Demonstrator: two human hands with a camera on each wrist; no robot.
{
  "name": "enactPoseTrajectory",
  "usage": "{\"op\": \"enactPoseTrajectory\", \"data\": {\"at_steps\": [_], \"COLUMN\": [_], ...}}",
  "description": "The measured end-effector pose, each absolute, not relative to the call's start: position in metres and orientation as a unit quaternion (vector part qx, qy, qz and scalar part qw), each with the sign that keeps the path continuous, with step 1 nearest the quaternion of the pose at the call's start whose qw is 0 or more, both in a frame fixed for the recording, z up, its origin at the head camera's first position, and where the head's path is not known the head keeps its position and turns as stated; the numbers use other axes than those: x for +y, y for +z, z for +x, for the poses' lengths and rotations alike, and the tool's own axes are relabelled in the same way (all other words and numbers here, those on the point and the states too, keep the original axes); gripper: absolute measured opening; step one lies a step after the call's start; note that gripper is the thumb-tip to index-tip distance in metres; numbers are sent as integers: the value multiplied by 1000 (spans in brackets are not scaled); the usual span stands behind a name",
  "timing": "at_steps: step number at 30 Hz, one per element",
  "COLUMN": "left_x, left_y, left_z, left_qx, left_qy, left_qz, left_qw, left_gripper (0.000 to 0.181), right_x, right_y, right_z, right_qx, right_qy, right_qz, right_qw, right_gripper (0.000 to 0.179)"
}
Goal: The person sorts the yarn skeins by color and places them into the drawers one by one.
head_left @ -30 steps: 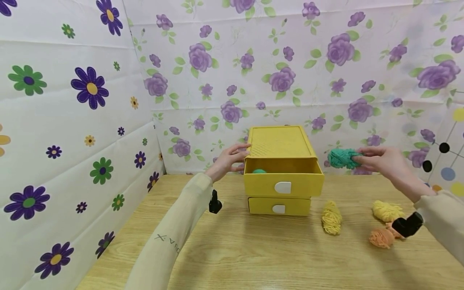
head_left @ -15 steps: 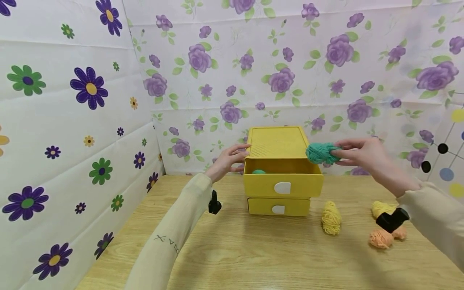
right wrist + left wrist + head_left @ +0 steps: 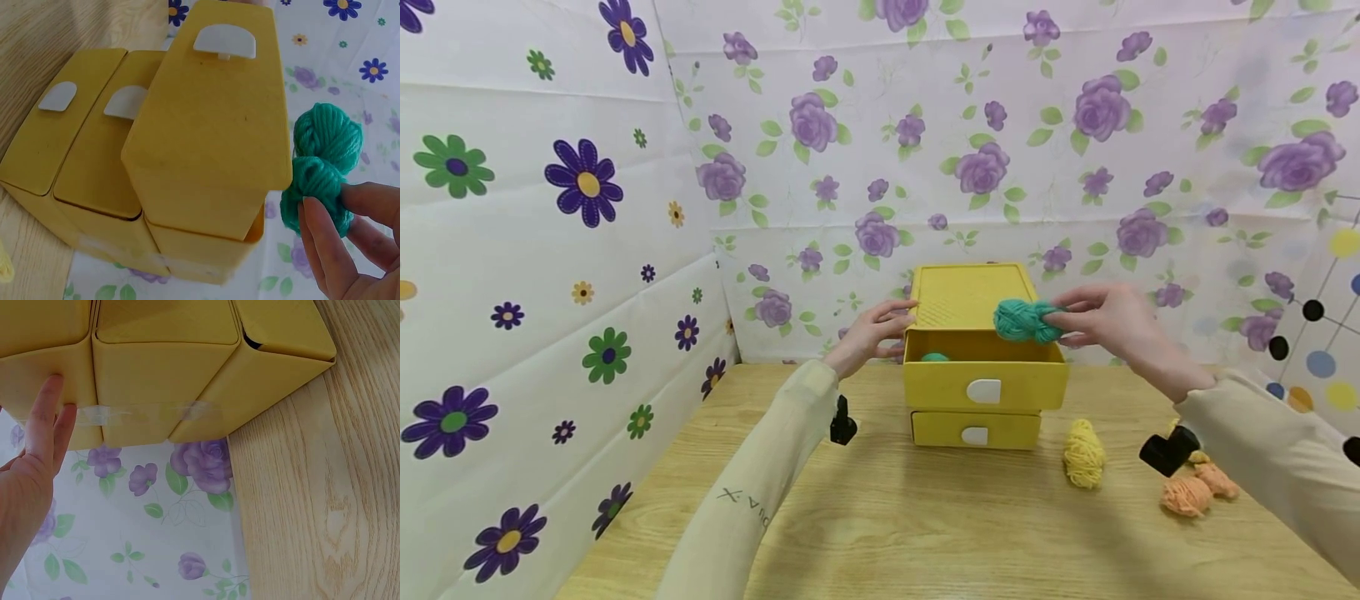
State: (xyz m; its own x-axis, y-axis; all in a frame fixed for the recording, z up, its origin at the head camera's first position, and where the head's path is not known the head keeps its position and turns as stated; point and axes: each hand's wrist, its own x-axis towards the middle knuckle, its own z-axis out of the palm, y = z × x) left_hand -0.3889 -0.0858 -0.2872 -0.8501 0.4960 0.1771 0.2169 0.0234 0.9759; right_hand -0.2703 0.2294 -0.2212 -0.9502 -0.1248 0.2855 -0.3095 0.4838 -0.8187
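Right fingers (image 3: 322,234) pinching teal yarn (image 3: 322,165), plump, two-lobed, strand-wound

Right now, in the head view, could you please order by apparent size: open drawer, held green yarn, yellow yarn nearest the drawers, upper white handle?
1. Open drawer
2. Held green yarn and yellow yarn: too alike to rank
3. Upper white handle

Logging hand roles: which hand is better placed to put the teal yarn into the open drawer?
Probably right. The right hand pinches the teal yarn above the open drawer; the left hand holds no yarn and touches the left side of the yellow cabinet.
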Motion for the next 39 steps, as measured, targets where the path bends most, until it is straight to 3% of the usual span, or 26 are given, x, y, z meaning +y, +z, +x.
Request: {"op": "enactPoseTrajectory", "data": {"at_steps": [19,32,39], "left_x": [-85,-86,-85], "left_y": [-286,-269,-280], "left_z": [-388,-368,-382], "left_qx": [713,715,703], "left_qy": [648,637,655], "left_qz": [248,256,249], "left_qw": [104,130,121], "left_gripper": [40,46,43], "right_x": [217,221,218], "right_y": [-222,-223,-226], "right_z": [-274,-274,-272], "right_qx": [-855,-873,-855], "right_qy": [494,462,488], "right_qz": [144,142,160], "right_qw": [67,55,67], "right_gripper": [36,51,47]}}
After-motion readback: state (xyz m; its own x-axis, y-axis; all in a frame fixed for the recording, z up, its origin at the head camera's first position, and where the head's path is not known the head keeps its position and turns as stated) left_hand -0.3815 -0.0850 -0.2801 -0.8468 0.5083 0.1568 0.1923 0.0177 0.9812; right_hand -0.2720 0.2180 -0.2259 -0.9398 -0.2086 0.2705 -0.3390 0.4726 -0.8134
